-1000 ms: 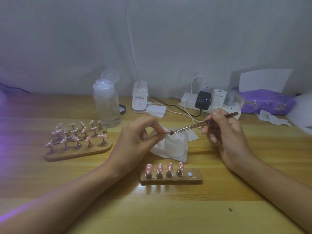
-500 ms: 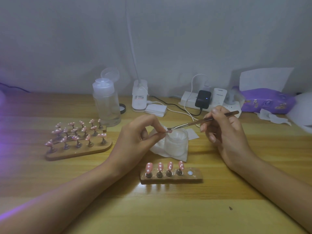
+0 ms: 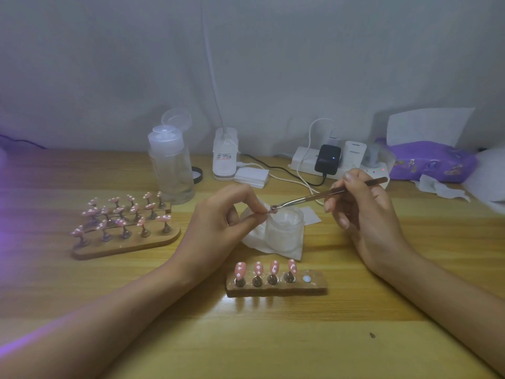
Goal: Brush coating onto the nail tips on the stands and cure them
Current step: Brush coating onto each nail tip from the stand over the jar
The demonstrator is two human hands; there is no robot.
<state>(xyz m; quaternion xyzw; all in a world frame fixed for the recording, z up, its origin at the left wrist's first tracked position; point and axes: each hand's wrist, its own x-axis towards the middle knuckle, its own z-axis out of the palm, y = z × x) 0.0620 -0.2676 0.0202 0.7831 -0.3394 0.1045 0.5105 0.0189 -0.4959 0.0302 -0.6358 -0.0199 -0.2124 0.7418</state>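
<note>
Pinching a small pink nail tip (image 3: 270, 212), the left hand (image 3: 221, 228) met a slim metal brush (image 3: 308, 197). The right hand (image 3: 366, 214) gripped it, handle slanting toward 2 o'clock.

The left forearm (image 3: 109, 310) enters from the 8 o'clock corner of the view and runs toward 2 o'clock, bare to the wrist. The left hand (image 3: 218, 225) is curled, with thumb and forefinger meeting at its 3 o'clock side to pinch a small pink nail tip (image 3: 272, 212). The right forearm (image 3: 451, 302) enters from 4 o'clock and runs toward 10 o'clock. The right hand (image 3: 366, 214) holds a brush (image 3: 314, 196) like a pen between thumb and forefinger, its head pointing toward 8 o'clock and meeting the pinched tip. The other fingers curl loosely beneath. The hands are near each other but do not touch.
</note>
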